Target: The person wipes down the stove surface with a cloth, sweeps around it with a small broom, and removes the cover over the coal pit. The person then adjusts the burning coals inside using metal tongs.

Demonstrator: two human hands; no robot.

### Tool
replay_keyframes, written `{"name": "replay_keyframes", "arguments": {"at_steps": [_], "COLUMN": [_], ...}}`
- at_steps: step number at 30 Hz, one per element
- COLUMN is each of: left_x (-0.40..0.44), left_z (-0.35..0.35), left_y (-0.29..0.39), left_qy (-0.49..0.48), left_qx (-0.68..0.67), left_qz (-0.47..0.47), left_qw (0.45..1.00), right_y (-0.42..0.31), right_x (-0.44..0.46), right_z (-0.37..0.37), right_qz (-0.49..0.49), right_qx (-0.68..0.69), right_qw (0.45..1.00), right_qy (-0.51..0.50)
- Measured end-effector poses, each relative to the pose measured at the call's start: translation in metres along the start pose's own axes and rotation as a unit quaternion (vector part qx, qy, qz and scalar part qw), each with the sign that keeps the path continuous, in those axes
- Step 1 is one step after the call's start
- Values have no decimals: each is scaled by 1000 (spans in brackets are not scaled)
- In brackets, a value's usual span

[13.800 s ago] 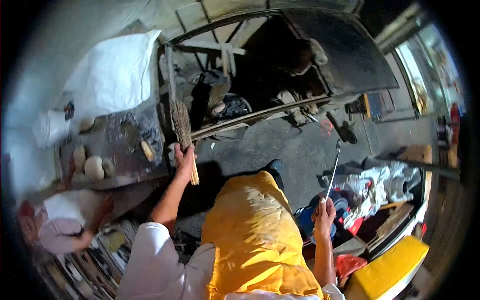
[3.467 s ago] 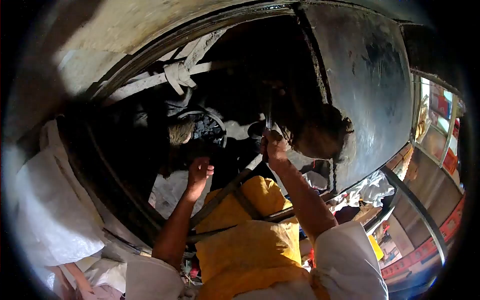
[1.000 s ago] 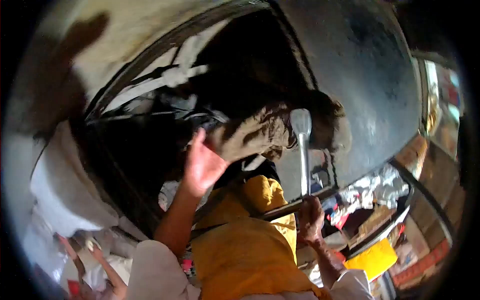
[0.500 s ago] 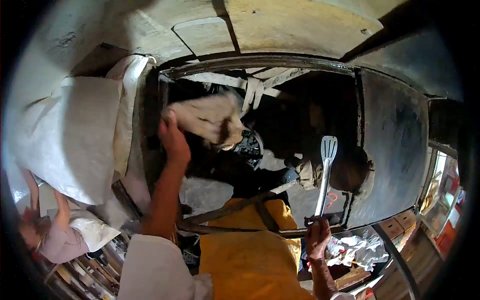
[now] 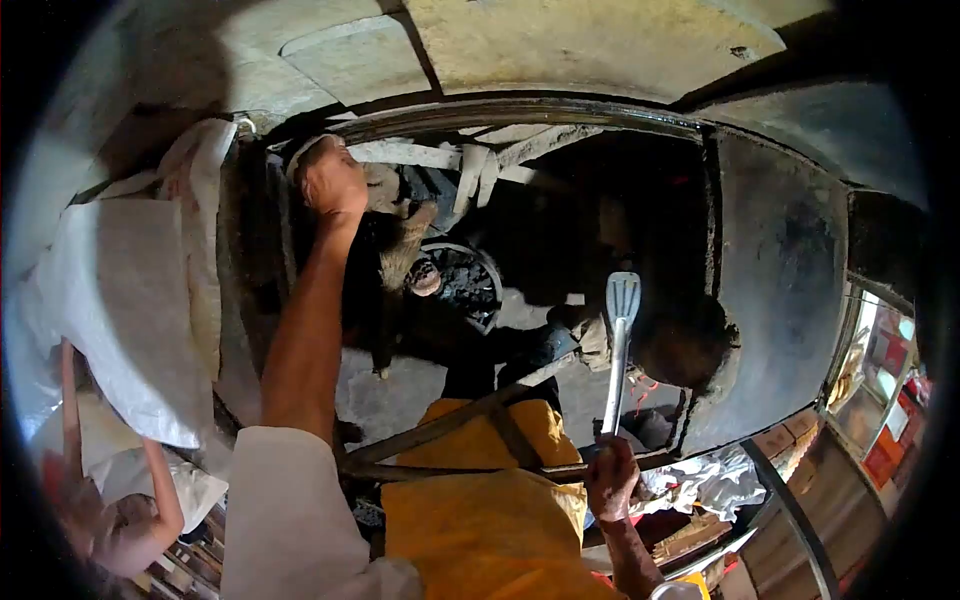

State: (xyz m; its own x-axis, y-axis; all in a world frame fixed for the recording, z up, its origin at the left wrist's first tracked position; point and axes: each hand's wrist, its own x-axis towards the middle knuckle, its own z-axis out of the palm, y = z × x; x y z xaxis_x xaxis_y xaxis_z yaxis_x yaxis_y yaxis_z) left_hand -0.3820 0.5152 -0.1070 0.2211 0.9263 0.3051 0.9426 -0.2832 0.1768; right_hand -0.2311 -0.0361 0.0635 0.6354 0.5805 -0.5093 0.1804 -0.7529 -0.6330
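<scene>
My right hand (image 5: pixel 612 480) is closed around the handle of a metal slotted spatula (image 5: pixel 618 345), whose blade points up and away from me. My left hand (image 5: pixel 335 180) is at the far left corner of the dark frame, its fingers curled. A pale edge shows beside it, but what it grips is mostly hidden. Below that hand, a piece of firewood (image 5: pixel 405 250) leans down toward a round container (image 5: pixel 490 268) of black charcoal (image 5: pixel 465 290). A round, pale-ended chunk (image 5: pixel 424 278) lies at the charcoal's left side.
A dark frame (image 5: pixel 520 108) surrounds the opening, with a dark panel (image 5: pixel 780 290) on its right. Pale strips (image 5: pixel 470 175) cross the back. White sacking (image 5: pixel 130 290) hangs at left, where another person's arm (image 5: pixel 160 495) shows. Crumpled plastic (image 5: pixel 715 485) lies at lower right.
My left hand has moved up and left, and the flat brown piece it held no longer shows over the charcoal. The firewood and pale-ended chunk are now visible. The spatula remains in my right hand.
</scene>
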Motion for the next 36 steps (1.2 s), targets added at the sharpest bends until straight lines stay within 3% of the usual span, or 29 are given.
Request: {"name": "replay_keyframes", "arguments": {"at_steps": [2,3,5,6,8,9,11,13,17,18,19,21,23,25,27,28,30,32,36], "left_x": [-8,-11,-19,-22,-30,-33,-40,-44,-46,-48,-50,-55,-57,-61,-63,-60,-59,-54,-47], "left_z": [0,1,1,0,-12,-3,2,6,14,15,17,24,31,34,35,29,21,38,27], "left_y": [22,34,67,86,127,139,174,208,268,283,296,321,350,384,417,433,463,460,463], "left_qy": [2,6,27,15,-1,53,49,41,-7,-18,-28,-26,-84,-76,-153,-155,-228,-194,-174], "left_qx": [12,24,23,10,4,-29,-47,-125,-233,-258,-282,-312,-330,-370,-330,-331,-293,-331,-348], "left_qz": [22,41,97,108,145,202,231,239,273,272,271,281,297,321,301,308,227,274,290], "left_qw": [1000,999,995,994,989,978,971,962,933,927,920,907,892,869,881,878,900,882,874], "right_y": [5,-5,-29,-25,-22,-20,17,17,17,21,24,27,21,39,53,61,66,40,58], "right_x": [1,2,7,8,9,8,0,6,5,-2,-6,-3,-1,-9,-11,-14,-16,-7,-15], "right_z": [8,7,-1,-4,-10,-13,-16,-26,-27,-29,-31,-32,-45,-42,-42,-43,-49,-62,-56], "right_qz": [91,93,115,14,49,85,43,-111,-88,49,181,269,241,210,195,192,204,222,192], "right_qx": [89,89,219,121,144,168,125,-105,-12,173,352,480,378,364,299,300,316,406,383], "right_qw": [992,992,969,993,988,982,991,988,993,983,918,835,894,907,933,933,925,884,903], "right_qy": [3,5,3,-6,-3,-4,-13,-20,75,37,-2,32,-10,4,40,51,57,66,41]}}
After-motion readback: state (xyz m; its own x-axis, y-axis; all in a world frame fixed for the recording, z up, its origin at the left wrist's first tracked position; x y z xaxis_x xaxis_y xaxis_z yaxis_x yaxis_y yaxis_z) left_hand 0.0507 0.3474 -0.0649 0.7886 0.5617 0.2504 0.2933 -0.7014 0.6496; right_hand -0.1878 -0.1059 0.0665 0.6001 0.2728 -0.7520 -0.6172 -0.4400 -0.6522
